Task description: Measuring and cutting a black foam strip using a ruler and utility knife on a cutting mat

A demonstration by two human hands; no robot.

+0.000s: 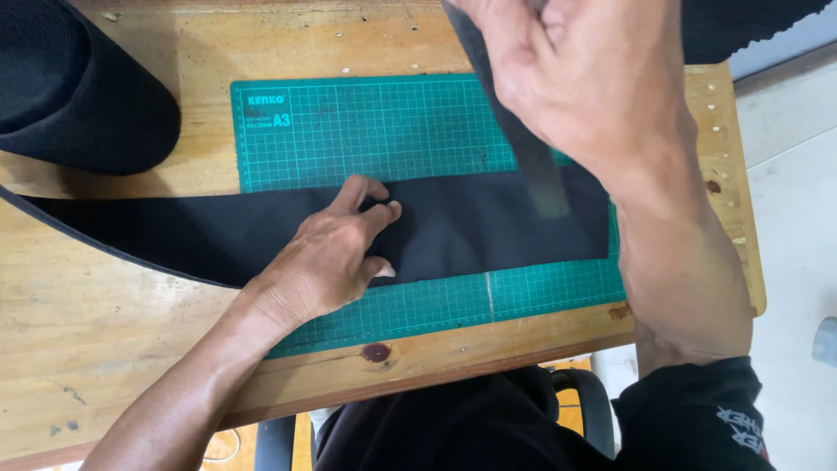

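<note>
A wide black fabric strip lies across a green gridded cutting mat on a wooden table. My left hand rests on the strip near its middle, fingers spread and pressing it flat. My right hand is raised close to the camera at the upper right, its fingers closed on a dark narrow strip-like piece that hangs down toward the fabric; its lower end is blurred. The strip's right end sits squared off on the mat.
A roll or pile of black material sits at the table's top left, joined to the strip running off the left edge. More dark material is at the top right. The table's right edge borders a pale floor. A chair is below.
</note>
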